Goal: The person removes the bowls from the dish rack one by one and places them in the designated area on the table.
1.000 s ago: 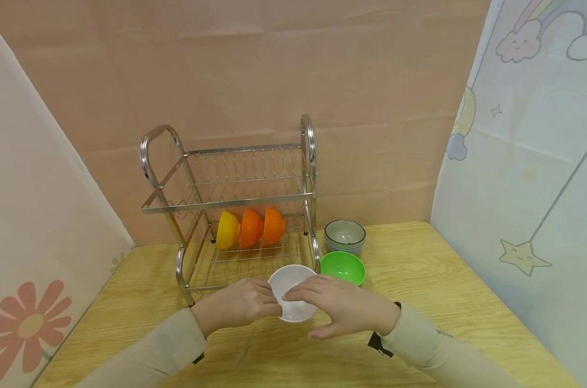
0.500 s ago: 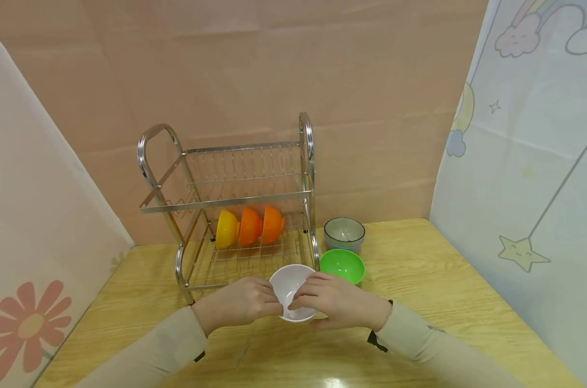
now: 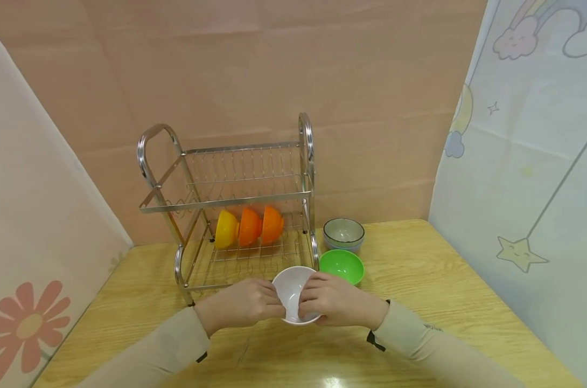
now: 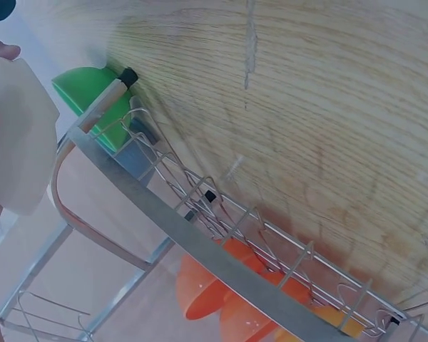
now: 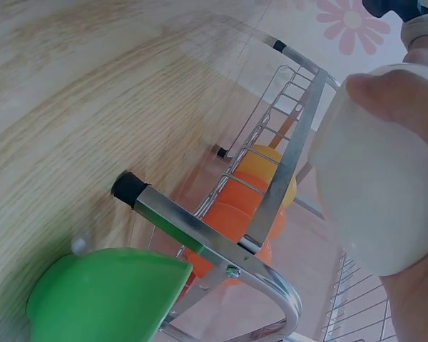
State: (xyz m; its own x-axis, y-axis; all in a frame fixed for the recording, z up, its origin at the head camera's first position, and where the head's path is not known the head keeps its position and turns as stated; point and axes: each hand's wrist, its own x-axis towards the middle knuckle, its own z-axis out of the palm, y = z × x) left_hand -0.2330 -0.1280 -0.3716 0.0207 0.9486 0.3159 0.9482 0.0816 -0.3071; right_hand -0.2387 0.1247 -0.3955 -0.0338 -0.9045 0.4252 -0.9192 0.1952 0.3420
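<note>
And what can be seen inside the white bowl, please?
Only bare, shiny surface shows inside the white bowl. The left hand and right hand cover its sides, so what is beneath them cannot be seen.

White bowl (image 3: 288,284), green bowl (image 3: 342,267), 2 orange bowls (image 3: 249,227)

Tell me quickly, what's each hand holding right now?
Left hand: closed on the white bowl, at its left side.
Right hand: closed on the same bowl, at its right side.

Cream sleeves (image 3: 410,330), black wrist straps (image 3: 376,341)
</note>
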